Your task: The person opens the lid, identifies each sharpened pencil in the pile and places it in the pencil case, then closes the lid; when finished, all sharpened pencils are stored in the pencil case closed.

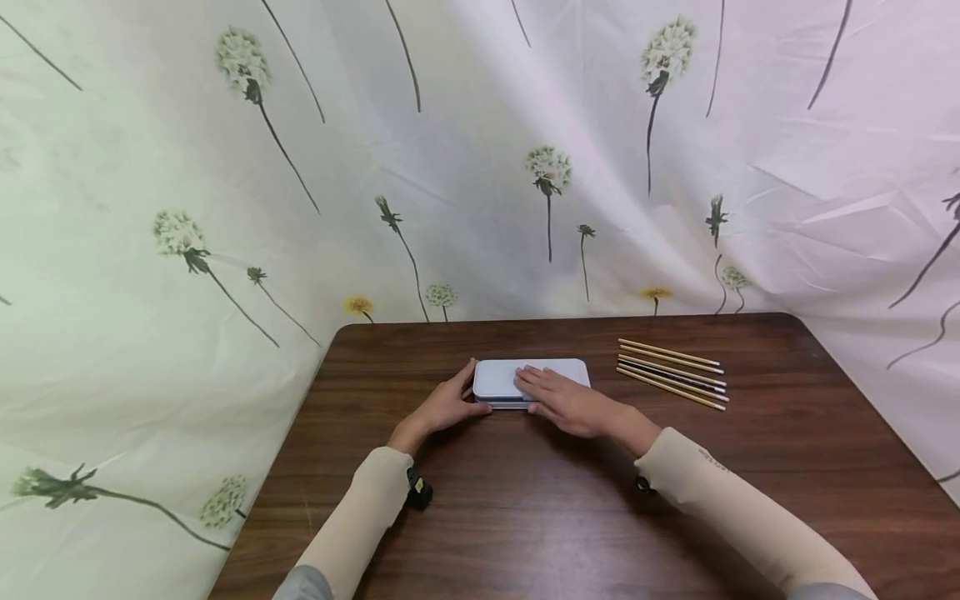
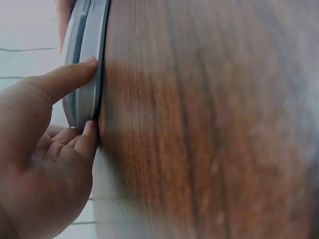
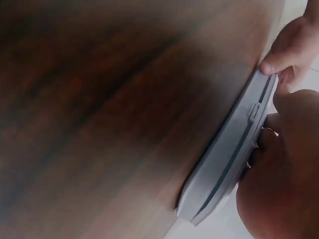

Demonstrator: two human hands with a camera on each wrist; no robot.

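A white, flat pencil case (image 1: pixel 495 379) with rounded corners lies on the table, its lid down over the base. A dark seam runs along its front, beside a small clasp (image 3: pixel 253 112) in the right wrist view. My left hand (image 1: pixel 446 402) grips the left end of the case, thumb on the front wall and fingers round the end. Across the lid's right part rests my right hand (image 1: pixel 567 402), fingers extended, thumb near the front edge. The right wrist view hides some of those fingers behind the hand. What the case holds is hidden.
Several pencils (image 1: pixel 671 374), mostly yellowish with one dark, lie side by side to the right of the case. The brown wooden table (image 1: pixel 517 508) ends at the back against a white curtain (image 1: pixel 480 200) printed with dandelions.
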